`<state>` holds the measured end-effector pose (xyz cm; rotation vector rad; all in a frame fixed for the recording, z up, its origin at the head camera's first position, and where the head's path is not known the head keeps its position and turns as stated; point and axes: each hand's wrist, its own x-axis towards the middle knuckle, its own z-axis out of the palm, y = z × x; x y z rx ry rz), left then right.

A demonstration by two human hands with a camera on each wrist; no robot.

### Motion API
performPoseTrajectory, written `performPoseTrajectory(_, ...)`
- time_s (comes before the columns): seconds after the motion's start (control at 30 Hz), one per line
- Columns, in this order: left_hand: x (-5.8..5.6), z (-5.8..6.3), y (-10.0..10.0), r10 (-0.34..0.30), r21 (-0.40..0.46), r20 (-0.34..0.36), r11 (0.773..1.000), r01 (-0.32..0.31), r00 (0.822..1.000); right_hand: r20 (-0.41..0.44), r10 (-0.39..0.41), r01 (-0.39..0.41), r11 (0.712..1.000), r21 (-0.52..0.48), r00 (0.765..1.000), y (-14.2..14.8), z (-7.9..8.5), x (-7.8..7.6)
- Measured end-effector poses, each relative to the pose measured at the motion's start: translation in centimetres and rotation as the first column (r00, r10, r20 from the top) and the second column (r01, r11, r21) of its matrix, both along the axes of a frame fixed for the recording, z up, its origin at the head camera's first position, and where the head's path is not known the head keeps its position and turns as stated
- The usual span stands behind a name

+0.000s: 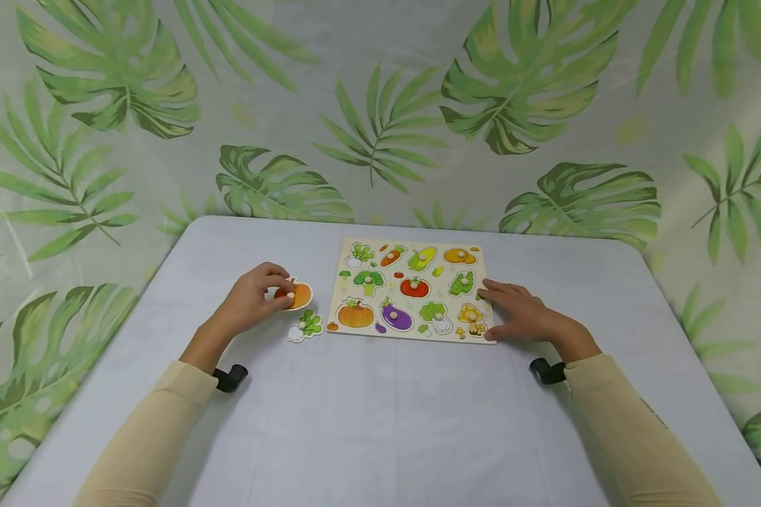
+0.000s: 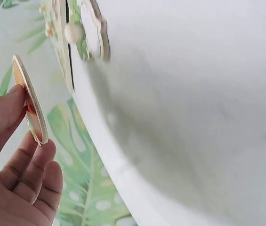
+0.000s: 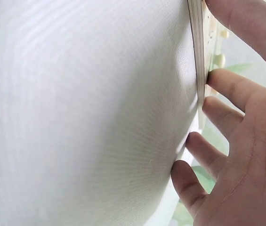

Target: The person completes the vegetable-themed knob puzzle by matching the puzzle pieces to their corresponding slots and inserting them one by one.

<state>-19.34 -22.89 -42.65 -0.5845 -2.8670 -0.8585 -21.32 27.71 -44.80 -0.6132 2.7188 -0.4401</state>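
My left hand [image 1: 247, 301] pinches an orange pumpkin puzzle piece [image 1: 303, 293] left of the wooden vegetable puzzle board [image 1: 336, 325]. The left wrist view shows this pumpkin piece [image 2: 37, 112] nearly edge-on between thumb and fingers, raised off the table. Just in front of it, a white radish piece [image 1: 294, 332] with green leaves and a round knob lies on the table beside the board. At the board's right edge rests my right hand [image 1: 525, 313], fingers spread. In the right wrist view its thumb and two fingertips touch the board's edge [image 3: 197, 52].
The board carries knobbed pieces such as a tomato [image 1: 415, 287], an eggplant [image 1: 398, 317] and a broccoli [image 1: 369, 280]. A printed pumpkin [image 1: 355, 315] without a knob shows at its near left corner. Behind the white-covered table [image 1: 380, 422] hangs a leaf-patterned cloth [image 1: 393, 42].
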Motion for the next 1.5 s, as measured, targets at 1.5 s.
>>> performPoseTrajectory(1.5, -2.7, -1.8, 9.4, -0.224, -0.183, 0.148, 0.951, 0.249, 0.963, 0.032, -0.028, 0.028, 0.999, -0.023, 0.999, -0.1, 0.4, 0.2)
